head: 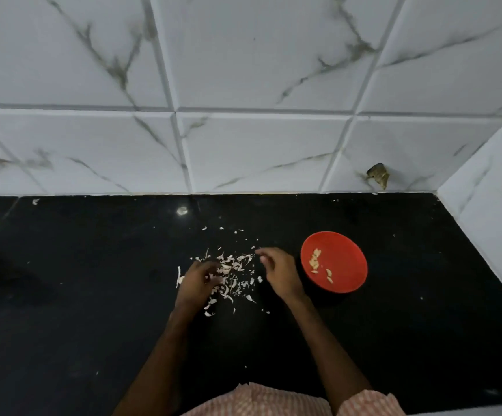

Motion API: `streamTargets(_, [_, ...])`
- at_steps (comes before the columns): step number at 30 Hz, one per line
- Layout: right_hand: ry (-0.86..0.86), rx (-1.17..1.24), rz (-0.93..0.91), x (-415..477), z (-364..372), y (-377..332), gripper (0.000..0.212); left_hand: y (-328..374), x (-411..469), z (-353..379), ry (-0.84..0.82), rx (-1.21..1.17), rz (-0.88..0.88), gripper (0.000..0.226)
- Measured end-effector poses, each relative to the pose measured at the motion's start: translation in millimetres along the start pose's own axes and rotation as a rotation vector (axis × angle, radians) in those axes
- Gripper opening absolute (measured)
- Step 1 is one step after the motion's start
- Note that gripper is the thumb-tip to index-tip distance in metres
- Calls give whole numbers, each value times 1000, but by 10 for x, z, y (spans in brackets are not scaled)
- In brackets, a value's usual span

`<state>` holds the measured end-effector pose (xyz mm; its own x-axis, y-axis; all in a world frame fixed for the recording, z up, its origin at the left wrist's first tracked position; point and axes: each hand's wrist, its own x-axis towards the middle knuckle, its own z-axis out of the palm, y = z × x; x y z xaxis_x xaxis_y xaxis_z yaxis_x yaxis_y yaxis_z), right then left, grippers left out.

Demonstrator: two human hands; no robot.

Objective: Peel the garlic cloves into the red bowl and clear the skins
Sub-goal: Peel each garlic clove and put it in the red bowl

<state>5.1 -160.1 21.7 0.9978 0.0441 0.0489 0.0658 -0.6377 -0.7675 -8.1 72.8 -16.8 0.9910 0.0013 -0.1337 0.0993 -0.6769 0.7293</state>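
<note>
Head view, setting: we look down on a black countertop (pixel 93 295) backed by a white, marble-veined tiled wall (pixel 243 70).
Red bowl: the red bowl (pixel 345 259) stands upright on the countertop, just to the right of the right hand.
Peeled cloves: a few pale peeled cloves (pixel 315 259) lie inside the bowl, towards its left side.
Skins: the garlic skins (pixel 234 265) lie loose on the countertop, left of the bowl, mostly between the two hands. A few stray flakes lie farther out.
Left hand: the left hand (pixel 198 280) rests on the left edge of the skins with its fingers curled down among them. We cannot tell whether it holds any.
Right hand: the right hand (pixel 279 271) hovers at the right edge of the skins with its fingers loosely bent. Blur hides whether they pinch anything.
Stage: we judge the peeling largely done and the clearing of skins in hand.
Handling: we expect the skins to be papery, very light and brittle, quick to scatter or cling to fingers.
Where to take hold: we would sweep them together with the sides of both hands and lift the heap in cupped palms.
</note>
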Motion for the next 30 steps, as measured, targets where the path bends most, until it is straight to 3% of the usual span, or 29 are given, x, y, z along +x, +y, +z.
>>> streamTargets(3, [-326, -128, -153, -86, 497, -61, 32, -166, -99, 55, -154, 115, 24, 43])
streamTargets(6, [-430, -321, -296, -204, 748, -2, 36, -205, -85, 36, -115, 150, 15, 31])
streamTargets(9, [-383, -428, -337, -229, 777, 55, 31, -215, -87, 25, -68, 155, 16, 16])
streamTargets(13, [-325, -438, -254, -194, 743, 73, 23, -207, -75, 50, -22, 109, 12, 20])
streamTargets(18, [-158, -315, -137, -46, 707, -106, 22, -182, -52, 33, 64, -126, -58, 21])
streamTargets(24, [-254, -501, -195, 62, 913, -234, 47, -194, -46, -28, 187, -309, -131, 19])
streamTargets(27, [-211, -563, -217, 3, 948, -194, 38, -186, 6, -53, 210, -390, -201, 19])
streamTargets(30, [-165, -422, -110, 1, 918, -143, 24, -196, 50, -38, 209, -365, -191, 25])
